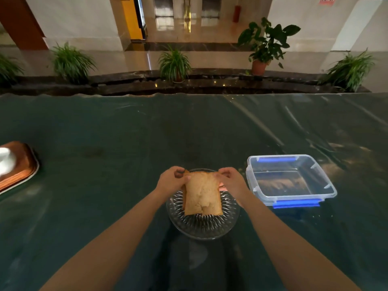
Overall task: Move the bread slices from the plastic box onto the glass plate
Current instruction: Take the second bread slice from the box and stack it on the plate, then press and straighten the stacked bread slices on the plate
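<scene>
Fingers [182, 177] of the left hand [171, 181] pinch the far left corner of the bread slices [202, 193], and the right hand [232, 181] clamps the far right corner the same way, thumb on top. Both hands hold the stack above the glass plate [203, 227], its near edge low over the ribbed centre; at least 2 slices show, a second crust peeking out on the left side. Whether the near edge touches the glass cannot be told.

Just right of the plate sits the plastic box [290, 181], lid off, blue clips at its far and near rims, no bread visible inside. Dark green desk [105, 143] lies open on the left and beyond the plate. A brown tray [20, 164] sits well apart at the left edge with a blurred white thing on it.

Both forearms reach in from the bottom corners, converging on the plate, wrists level, palms turned down and inward.
</scene>
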{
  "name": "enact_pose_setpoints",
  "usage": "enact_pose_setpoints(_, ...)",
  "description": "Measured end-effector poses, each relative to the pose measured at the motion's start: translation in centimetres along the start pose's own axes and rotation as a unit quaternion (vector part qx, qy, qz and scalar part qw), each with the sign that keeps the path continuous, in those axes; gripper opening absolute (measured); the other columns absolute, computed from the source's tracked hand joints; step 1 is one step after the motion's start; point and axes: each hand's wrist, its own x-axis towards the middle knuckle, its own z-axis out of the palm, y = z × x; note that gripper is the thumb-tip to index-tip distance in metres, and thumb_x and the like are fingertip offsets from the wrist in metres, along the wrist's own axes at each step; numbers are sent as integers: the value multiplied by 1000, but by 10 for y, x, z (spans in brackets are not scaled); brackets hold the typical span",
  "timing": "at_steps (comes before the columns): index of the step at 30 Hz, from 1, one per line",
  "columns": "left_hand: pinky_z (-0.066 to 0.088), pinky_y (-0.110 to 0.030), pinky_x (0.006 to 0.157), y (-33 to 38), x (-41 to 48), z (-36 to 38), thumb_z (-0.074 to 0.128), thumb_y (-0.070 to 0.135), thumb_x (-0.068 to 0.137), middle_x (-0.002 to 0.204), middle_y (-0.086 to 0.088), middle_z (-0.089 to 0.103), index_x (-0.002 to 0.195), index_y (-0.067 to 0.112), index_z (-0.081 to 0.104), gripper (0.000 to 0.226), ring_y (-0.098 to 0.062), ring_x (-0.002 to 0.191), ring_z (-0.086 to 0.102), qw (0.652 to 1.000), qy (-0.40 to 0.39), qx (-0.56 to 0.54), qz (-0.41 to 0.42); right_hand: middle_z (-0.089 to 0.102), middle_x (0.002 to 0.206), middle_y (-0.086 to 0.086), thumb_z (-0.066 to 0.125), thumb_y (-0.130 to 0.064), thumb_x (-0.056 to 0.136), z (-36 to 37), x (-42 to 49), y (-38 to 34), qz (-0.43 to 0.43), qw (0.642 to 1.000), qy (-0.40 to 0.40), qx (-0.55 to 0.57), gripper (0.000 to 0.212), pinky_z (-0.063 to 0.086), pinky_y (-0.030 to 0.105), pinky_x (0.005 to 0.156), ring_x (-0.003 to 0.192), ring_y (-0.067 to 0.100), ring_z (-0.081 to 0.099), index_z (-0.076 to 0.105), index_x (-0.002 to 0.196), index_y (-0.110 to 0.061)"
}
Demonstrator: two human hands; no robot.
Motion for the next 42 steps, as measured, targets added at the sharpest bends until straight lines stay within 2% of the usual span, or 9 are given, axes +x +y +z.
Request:
enact_pose_setpoints(4,54,-43,91,-14,9,16,68,19,81,113,-12,65,116,9,60,38,-27,100,65,999,-19,4,-44,62,103,11,66,-22,84,6,12,23,28,998,37,-48,26,54,25,64,83,19,62,54,104,-9)
enact_pose_setpoints(8,52,-45,94,-20,22,31,63,20,84,113,-12,66,115,10,61,34,-27,105,63,998,-9,36,-48,63,103,8,63,-27,85,9,28,38,32,992,61,-109,29,54,31,82,87,19,62,56,108,-10)
enact_pose_setpoints(12,52,-43,95,-25,30,37,60,23,86,112,-11,67,113,10,63,30,-26,106,62,997,0,71,-37,59,93,-1,61,-29,86,15,38,45,17,988,73,-138,31,39,13,58,67,3,52,57,111,-10)
enact_pose_setpoints(15,51,-37,96,-28,33,42,60,25,87,113,-9,67,114,12,63,30,-22,106,62,996,13,83,-33,63,98,2,60,-28,87,16,43,48,-2,984,81,-157,29,36,14,60,74,8,53,60,109,-8)
enact_pose_setpoints(20,41,-24,85,-28,34,50,56,27,89,116,-7,66,117,12,61,32,-21,107,60,992,27,126,-16,69,108,9,58,-27,89,15,47,53,-6,982,82,-170,29,43,22,78,85,10,55,64,110,-7)
enact_pose_setpoints(29,40,-23,80,-29,30,46,52,37,90,112,-7,67,116,10,62,39,-18,102,60,988,49,142,-18,67,111,9,53,-33,91,8,49,55,-19,983,68,-169,35,41,22,79,86,10,54,60,114,-8)
enact_pose_setpoints(34,44,-27,66,-24,23,38,46,43,92,85,-1,63,95,11,65,38,-15,78,57,978,106,177,-38,66,107,8,42,-37,95,0,44,48,-38,970,123,-208,34,40,20,74,80,10,53,56,111,-10)
enact_pose_setpoints(37,34,-24,47,-16,17,32,44,35,94,66,0,56,72,13,55,34,-17,61,53,969,122,211,-28,67,99,8,42,-31,97,-7,39,41,-71,953,146,-256,29,42,21,70,73,10,53,57,108,-10)
enact_pose_setpoints(42,36,-26,52,0,7,27,49,30,93,58,6,51,71,14,57,28,-18,63,54,971,117,209,-9,68,92,8,47,-25,95,-15,30,26,-97,946,139,-275,19,44,21,67,70,12,55,60,101,-11)
